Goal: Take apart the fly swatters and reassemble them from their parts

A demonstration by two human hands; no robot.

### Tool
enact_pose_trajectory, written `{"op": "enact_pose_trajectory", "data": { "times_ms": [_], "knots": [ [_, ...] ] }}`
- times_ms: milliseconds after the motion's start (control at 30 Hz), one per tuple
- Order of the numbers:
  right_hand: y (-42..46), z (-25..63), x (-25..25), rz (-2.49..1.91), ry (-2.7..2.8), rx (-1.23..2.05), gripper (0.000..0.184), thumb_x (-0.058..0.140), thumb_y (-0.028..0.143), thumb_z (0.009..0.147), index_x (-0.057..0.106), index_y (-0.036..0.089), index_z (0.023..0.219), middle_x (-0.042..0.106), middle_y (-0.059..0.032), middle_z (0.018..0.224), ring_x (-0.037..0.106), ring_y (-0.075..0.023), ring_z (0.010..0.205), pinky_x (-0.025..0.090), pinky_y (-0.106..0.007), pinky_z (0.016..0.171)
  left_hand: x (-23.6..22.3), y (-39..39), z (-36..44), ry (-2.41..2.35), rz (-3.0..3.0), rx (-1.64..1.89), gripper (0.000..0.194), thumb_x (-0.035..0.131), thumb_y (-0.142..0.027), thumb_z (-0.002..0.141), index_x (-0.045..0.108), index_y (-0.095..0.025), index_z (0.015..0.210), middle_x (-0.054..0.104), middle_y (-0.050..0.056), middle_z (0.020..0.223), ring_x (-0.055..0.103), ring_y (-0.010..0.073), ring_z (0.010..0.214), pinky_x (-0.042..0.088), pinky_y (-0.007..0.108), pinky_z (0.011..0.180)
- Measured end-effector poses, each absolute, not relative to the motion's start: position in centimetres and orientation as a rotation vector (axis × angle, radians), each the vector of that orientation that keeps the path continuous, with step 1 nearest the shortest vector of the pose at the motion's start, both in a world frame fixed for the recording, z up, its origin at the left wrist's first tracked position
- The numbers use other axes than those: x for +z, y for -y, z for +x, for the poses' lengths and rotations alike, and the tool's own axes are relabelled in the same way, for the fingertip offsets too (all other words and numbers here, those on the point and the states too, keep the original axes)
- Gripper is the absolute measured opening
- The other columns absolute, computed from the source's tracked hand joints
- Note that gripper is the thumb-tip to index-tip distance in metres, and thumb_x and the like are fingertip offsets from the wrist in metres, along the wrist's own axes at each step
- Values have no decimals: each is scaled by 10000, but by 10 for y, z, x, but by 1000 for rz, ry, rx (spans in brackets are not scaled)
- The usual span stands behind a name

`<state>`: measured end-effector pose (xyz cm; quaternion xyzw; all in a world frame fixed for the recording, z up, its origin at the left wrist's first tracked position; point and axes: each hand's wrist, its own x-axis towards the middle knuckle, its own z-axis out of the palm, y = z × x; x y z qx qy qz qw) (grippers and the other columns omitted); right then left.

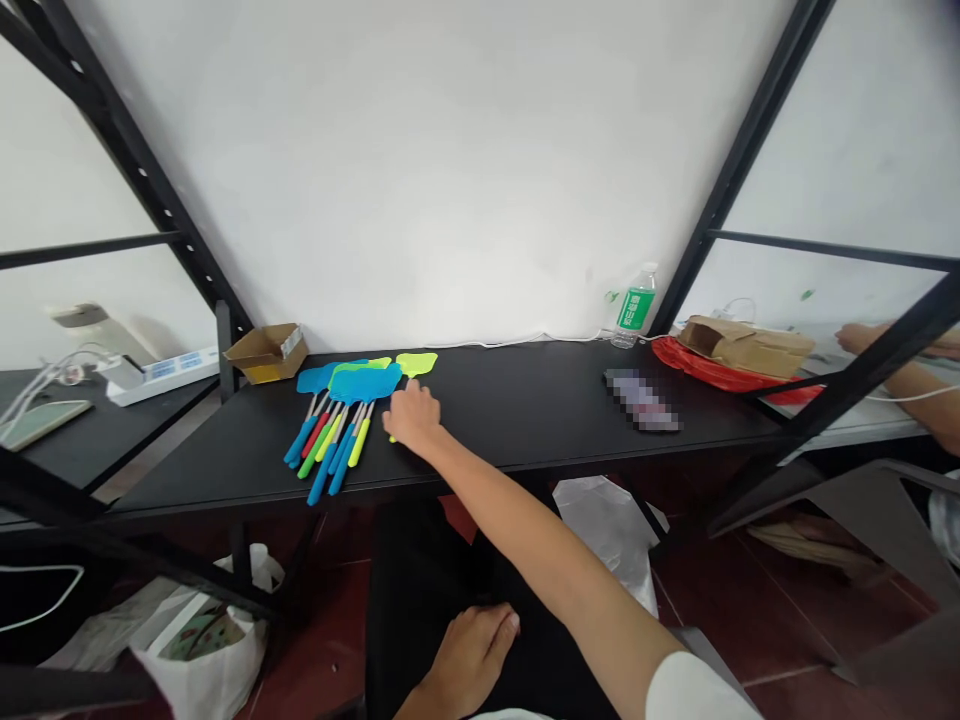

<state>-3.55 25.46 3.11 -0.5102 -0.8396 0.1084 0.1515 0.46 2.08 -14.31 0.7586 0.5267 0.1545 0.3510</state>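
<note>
My right hand (415,415) reaches over the desk, its fingers closed around the handle of a yellow fly swatter. The head of that yellow fly swatter (417,363) shows beyond my fingers, and most of its handle is hidden under the hand. Just left of it lies a pile of fly swatters (367,382) with blue and green-yellow heads, metal shafts and blue, red, green and yellow grips pointing toward me. Down on my lap, my left hand (476,650) rests with its fingers curled together and nothing visible in it.
On the black desk (517,410) stand an opened cardboard box (268,352) at left and a plastic bottle (634,308) by the wall. A blurred-out phone (642,400) lies at right. Neighbouring desks hold a power strip (166,372) and a red bag (720,375). Another person's arm (919,385) shows at far right.
</note>
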Motion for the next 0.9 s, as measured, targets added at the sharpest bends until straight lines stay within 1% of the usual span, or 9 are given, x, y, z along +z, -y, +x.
{"op": "enact_pose_trajectory", "data": {
  "times_ms": [133, 233, 300, 367, 467, 600, 667, 767, 900],
  "knots": [
    [-273, -4, 29, -1600, 2225, 420, 409, 597, 213, 844, 593, 114, 1241, 647, -221, 1188, 649, -329, 1093, 521, -441, 883, -140, -19, 4, -1367, 1977, 396, 506, 251, -489, 1028, 686, -254, 923, 717, 27, 857, 665, 192, 812, 470, 279, 768],
    [-291, 30, 29, -1563, 1882, 796, 230, 684, 108, 692, 688, 115, 922, 704, -206, 1024, 671, -356, 1039, 515, -427, 867, -124, -20, -1, -1349, 2024, 381, 379, 374, -424, 1003, 694, -258, 885, 715, 7, 817, 657, 180, 742, 448, 266, 685],
    [-304, 58, 27, -1435, 1639, 1094, 79, 682, 121, 674, 666, 133, 750, 710, -145, 824, 712, -297, 864, 536, -375, 779, -98, -28, -6, -1331, 2048, 422, 272, 456, -364, 968, 705, -266, 921, 717, -9, 802, 650, 167, 699, 425, 256, 642],
    [-315, 85, 26, -1346, 1558, 1186, 71, 615, 196, 757, 655, 145, 786, 686, -84, 749, 688, -197, 653, 540, -309, 637, -62, -45, -11, -1355, 2055, 565, 268, 451, -328, 969, 710, -259, 970, 709, -12, 774, 639, 154, 680, 419, 254, 650],
    [-327, 116, 28, -1212, 1422, 1239, 165, 485, 260, 860, 608, 174, 930, 667, -40, 769, 634, -128, 578, 518, -246, 543, -3, -98, -15, -1374, 2053, 866, 296, 428, -335, 981, 697, -217, 1017, 684, 0, 754, 603, 142, 657, 426, 258, 666],
    [-339, 123, 35, -872, 1107, 1403, 179, 516, 380, 883, 565, 208, 894, 668, -54, 762, 683, -185, 722, 569, -304, 653, 42, -201, -12, -1632, 1996, 1167, 247, 518, -317, 928, 636, -211, 1118, 688, 6, 856, 623, 152, 750, 446, 268, 723],
    [-346, 118, 35, -707, 1017, 1454, 177, 559, 400, 865, 558, 224, 880, 709, -86, 850, 706, -231, 874, 576, -356, 736, 44, -247, -9, -1769, 1960, 1094, 330, 607, -373, 883, 589, -216, 1172, 692, 34, 982, 646, 182, 821, 450, 282, 720],
    [-363, 114, 28, -655, 1125, 1408, 282, 569, 516, 859, 550, 235, 886, 722, -135, 1087, 693, -285, 1005, 567, -428, 771, 33, -294, -7, -1788, 2030, 980, 220, 512, -381, 954, 576, -225, 1095, 696, 45, 964, 665, 222, 879, 452, 300, 723],
    [-391, 127, 13, -691, 1194, 1407, 418, 636, 628, 793, 604, 217, 861, 735, -106, 1022, 700, -233, 836, 553, -358, 691, 17, -320, -14, -1824, 2240, 959, 142, 441, -279, 983, 536, -232, 1078, 677, 54, 1026, 645, 225, 932, 443, 294, 728]
  ]
}}
